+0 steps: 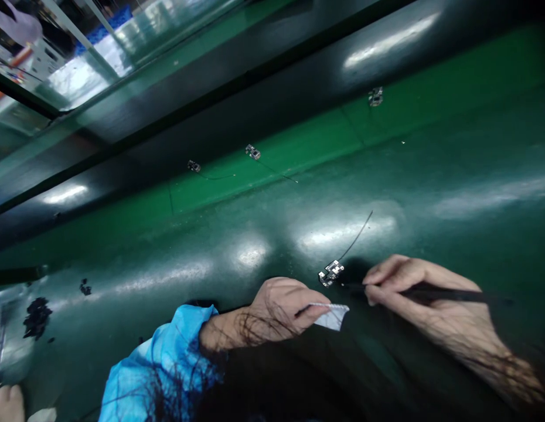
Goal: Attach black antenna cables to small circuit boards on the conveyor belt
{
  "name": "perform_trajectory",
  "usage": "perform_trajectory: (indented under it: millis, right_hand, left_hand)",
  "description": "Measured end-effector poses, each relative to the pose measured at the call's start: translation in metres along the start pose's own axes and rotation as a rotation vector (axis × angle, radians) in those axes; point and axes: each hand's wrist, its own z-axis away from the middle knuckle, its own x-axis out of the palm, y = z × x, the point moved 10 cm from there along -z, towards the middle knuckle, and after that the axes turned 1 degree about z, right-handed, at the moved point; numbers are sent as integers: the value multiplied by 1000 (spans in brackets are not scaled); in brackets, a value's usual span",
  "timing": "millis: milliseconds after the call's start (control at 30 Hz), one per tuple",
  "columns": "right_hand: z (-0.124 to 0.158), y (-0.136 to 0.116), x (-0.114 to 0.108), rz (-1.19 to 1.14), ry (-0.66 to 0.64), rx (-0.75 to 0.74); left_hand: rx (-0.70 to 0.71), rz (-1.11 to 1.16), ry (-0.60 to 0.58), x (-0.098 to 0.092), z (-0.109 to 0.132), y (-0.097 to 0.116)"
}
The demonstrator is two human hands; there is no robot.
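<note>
My left hand (pixel 283 308) is closed, pinching a small white sheet (pixel 333 317) with a ridged upper edge. My right hand (pixel 424 293) grips slim black tweezers (pixel 452 296) like a pen, their tip pointing left. Just beyond both hands lies a small circuit board (pixel 331 273) with silvery parts, and a thin dark wire (pixel 360 234) runs up and right from it. The tweezers' tip is close to this board's right side; dark shadow hides whether they touch.
Farther back on the green mat (pixel 299 211) lie more small boards: one at left (pixel 194 166), another in the middle (pixel 252 152), a third at right (pixel 375 97). A pile of black bits (pixel 37 318) sits at far left. Another person's hand (pixel 7 403) shows at lower left.
</note>
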Motion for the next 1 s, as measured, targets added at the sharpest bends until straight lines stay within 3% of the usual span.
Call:
perform_trajectory:
  millis: [167,300,467,767,1000]
  right_hand:
    - [-18,6,3,-166,19,123]
    - [-18,4,13,-169,-20,113]
    - [-15,6,19,-177,-31,97]
    - [-17,-2,19,-238,-6,31]
    - [-14,-1,19,-232,-21,-6]
  left_hand:
    - [159,-139,-95,12,4,18]
    - [256,-334,7,4,0,33]
    - [315,-417,71,-1,-4,44]
    - [399,-668,22,8,-1,47]
    - [382,-723,-91,21,4,37]
